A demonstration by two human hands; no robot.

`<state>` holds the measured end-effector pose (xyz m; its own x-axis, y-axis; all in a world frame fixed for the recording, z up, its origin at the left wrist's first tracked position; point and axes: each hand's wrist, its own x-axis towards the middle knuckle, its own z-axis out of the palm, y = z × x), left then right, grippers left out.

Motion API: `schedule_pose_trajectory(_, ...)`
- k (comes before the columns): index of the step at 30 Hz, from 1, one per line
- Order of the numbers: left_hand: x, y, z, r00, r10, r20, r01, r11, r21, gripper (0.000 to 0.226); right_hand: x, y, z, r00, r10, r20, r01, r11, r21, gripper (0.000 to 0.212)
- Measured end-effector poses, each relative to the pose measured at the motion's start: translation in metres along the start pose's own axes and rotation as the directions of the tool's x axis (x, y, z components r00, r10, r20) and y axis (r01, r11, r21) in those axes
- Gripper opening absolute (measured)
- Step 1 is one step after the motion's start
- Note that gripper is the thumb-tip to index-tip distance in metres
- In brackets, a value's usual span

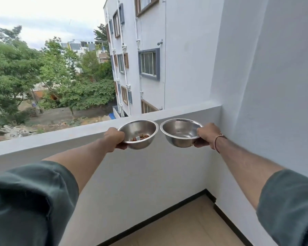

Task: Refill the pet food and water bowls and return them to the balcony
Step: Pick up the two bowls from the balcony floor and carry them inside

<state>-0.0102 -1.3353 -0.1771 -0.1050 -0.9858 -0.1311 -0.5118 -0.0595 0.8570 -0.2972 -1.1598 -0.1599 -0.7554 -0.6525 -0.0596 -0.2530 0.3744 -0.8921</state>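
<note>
A tall white multi-storey building with grey-framed windows (pixel 149 50) rises beyond the pale grey concrete balcony parapet (pixel 60 139), on its far side. Below the parapet, on the near side, lies a light wood-toned balcony floor with a black skirting strip (pixel 185 224).

Two bare forearms in rolled dark green sleeves (pixel 28 201) reach toward the parapet's top ledge. Two round stainless-steel bowls are held side by side at the height of that ledge, close to its corner with the side wall. Their rims are almost touching, and I cannot tell whether either rests on the ledge.

The left hand (pixel 114 139) grips the left steel bowl (pixel 139 127) at its near-left rim, thumb over the edge and fingers curled beneath. The right hand (pixel 207 134) grips the right steel bowl (pixel 180 132) the same way at its right rim.

A few small brown kibble pieces (pixel 140 137) lie at the bottom of the left bowl. Whether the right bowl holds water is unclear. A thin brown cord bracelet (pixel 218 141) circles the right wrist.
</note>
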Motion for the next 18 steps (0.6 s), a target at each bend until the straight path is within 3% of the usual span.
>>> schedule_pose_trajectory(9,-0.048,0.073,0.009,0.956,0.2,0.214,-0.204,0.979,-0.006,0.024,-0.077,-0.022,-0.087,0.979,0.034,-0.199,-0.035,0.999,-0.001,0.023)
schedule_pose_trajectory(18,-0.097,0.128,0.038,0.807,0.36,0.468,-0.384,0.922,-0.046,0.019,-0.19,-0.021,-0.148,0.878,0.127,-0.461,-0.108,0.992,0.068,0.02)
